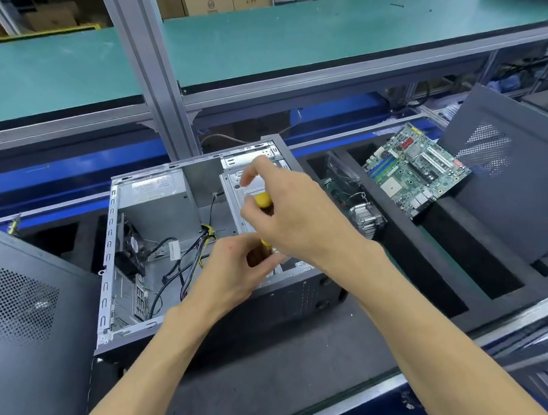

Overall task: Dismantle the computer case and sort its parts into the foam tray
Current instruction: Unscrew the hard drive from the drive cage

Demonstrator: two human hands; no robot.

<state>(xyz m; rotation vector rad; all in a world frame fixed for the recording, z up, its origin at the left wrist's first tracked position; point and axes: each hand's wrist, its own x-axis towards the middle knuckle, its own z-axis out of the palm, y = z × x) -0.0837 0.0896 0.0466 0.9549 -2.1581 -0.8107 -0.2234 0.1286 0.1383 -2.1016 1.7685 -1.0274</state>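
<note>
Both forearms reach in from 6 o'clock over a dark mat (252,382) on the tabletop. The left hand (235,270) curls its fingers round the lower part of a yellow-handled screwdriver (262,201); the right hand (287,212) pinches the handle's top, forefinger lifted. They work over the open case (180,239), which lies on its side at the centre, its near wall just beyond the mat's free strip. Inside, a fan (131,247) sits at 9 o'clock, loose cables (176,267) run across the floor, and a power supply (156,204) fills the far left corner. A side panel (22,307) leans at 9 o'clock, just beside the case. At 3 o'clock the foam tray (444,255) holds a heatsink (365,220), a motherboard (416,169) tilted across its slots, and another panel (517,177). Beyond, a blue rail, then a green upper shelf (313,30) and cartons.
</note>
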